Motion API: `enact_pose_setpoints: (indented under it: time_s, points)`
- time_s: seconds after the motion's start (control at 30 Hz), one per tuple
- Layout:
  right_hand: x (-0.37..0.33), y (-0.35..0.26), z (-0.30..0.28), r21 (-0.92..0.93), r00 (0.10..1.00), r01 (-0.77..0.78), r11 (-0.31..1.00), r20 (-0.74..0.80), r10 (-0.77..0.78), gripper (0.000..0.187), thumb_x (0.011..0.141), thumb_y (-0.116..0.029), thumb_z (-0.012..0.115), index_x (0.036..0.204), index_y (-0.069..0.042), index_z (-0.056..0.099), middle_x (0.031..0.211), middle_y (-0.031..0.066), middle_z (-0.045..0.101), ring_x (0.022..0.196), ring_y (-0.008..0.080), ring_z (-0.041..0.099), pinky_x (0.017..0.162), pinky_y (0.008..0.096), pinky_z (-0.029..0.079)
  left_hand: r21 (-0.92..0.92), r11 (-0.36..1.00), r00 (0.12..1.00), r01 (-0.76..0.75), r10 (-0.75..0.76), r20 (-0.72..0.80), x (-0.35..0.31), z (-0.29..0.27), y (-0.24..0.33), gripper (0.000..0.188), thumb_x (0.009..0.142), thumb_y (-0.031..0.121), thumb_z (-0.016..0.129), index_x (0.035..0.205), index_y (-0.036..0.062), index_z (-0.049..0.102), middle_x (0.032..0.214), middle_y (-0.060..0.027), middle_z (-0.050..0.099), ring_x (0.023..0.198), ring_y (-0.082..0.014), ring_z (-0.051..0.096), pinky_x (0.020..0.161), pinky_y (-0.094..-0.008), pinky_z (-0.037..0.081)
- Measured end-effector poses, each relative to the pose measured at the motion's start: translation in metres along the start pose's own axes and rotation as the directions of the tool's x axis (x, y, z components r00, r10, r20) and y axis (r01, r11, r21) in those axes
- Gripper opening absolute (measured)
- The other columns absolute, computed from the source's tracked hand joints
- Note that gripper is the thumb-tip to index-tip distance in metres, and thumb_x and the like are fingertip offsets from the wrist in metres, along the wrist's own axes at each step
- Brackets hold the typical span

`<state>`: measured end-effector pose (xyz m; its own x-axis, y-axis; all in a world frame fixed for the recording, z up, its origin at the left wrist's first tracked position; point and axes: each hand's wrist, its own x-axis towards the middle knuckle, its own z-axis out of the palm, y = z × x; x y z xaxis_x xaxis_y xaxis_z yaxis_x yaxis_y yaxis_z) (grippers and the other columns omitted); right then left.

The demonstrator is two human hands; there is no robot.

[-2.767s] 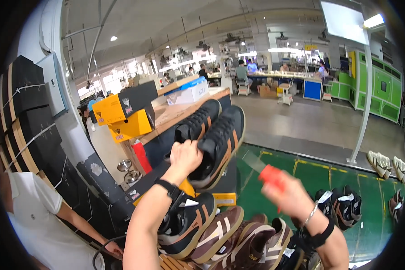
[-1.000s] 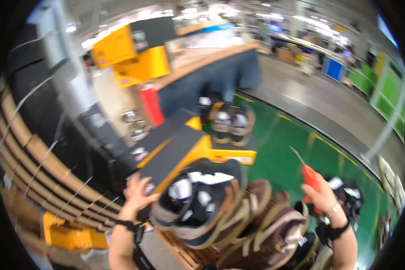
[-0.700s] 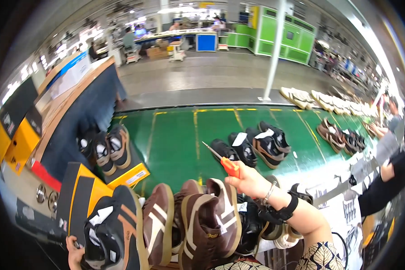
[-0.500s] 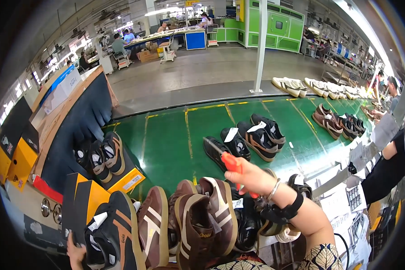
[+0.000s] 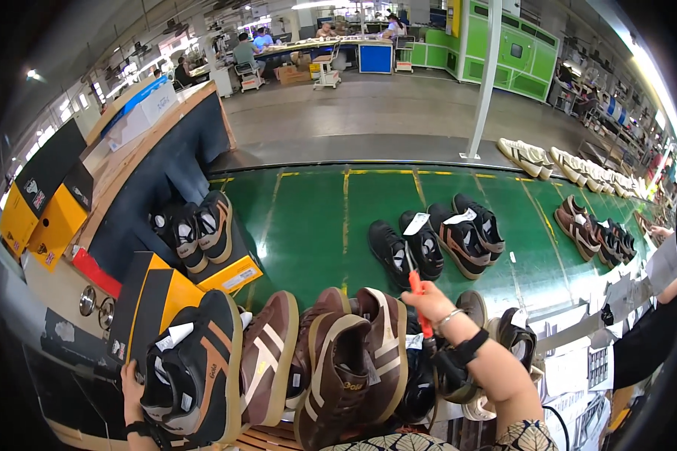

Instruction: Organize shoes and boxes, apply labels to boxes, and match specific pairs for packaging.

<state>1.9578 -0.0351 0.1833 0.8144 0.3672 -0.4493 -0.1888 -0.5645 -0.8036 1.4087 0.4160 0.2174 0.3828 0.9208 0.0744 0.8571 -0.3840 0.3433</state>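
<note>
My right hand [image 5: 431, 304] is closed around a red-handled tool [image 5: 416, 283] with a thin grey tip. The tip points up and away, in front of a pair of black shoes [image 5: 390, 246] on the green belt. At the lower left, my left hand [image 5: 132, 392] is partly hidden by a black shoe with brown stripes [image 5: 212, 368]. Its fingers stretch up against the near end of a black and orange shoebox [image 5: 149, 304]. Between my hands stand brown shoes with cream stripes [image 5: 269, 359], including an upright one [image 5: 340, 368] whose opening faces me.
A green belt [image 5: 308, 218] with yellow lines runs across, carrying black-and-brown shoes [image 5: 466, 239] and brown shoes [image 5: 577, 227]. Several cream shoes [image 5: 525, 158] line its far edge by a white post [image 5: 489, 83]. Shoes rest on another box [image 5: 237, 276] at left. Someone's arm [image 5: 666, 292] shows at far right.
The view has swung left, so the scene sits farther right. My right hand has tilted the tool more upright and drawn it slightly nearer. My left hand has shifted up along the shoebox.
</note>
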Motion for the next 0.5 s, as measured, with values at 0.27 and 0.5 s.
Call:
enact_pose_setpoints:
  time_s: [0.27,0.5]
  points:
    - [0.022,0.024,0.040,0.207,0.867,0.050,0.977,0.477,-0.145,0.029,0.081,-0.016,0.060,0.106,-0.001,0.056,0.087,0.0067,0.063,0.071,0.0154,0.060,0.062,0.0287,0.049,-0.276,0.956,0.983,0.100,-0.137,-0.120,-0.080,-0.026,0.007,0.045,0.069,0.019,0.069,0.111,0.0074,0.058,0.122,-0.0200,0.051,0.113,-0.0347,0.048,0.095,-0.0396,0.039]
    - [0.008,-0.028,0.000,0.129,0.853,-0.114,0.985,0.521,0.031,0.050,0.086,-0.020,0.055,0.131,-0.006,0.038,0.096,0.0048,0.054,0.080,0.0165,0.054,0.070,0.0295,0.046,-0.184,0.970,0.884,0.156,-0.221,-0.412,-0.192,-0.045,0.056,0.050,0.072,0.034,0.068,0.109,0.0028,0.058,0.124,-0.0215,0.048,0.117,-0.0349,0.044,0.099,-0.0397,0.037]
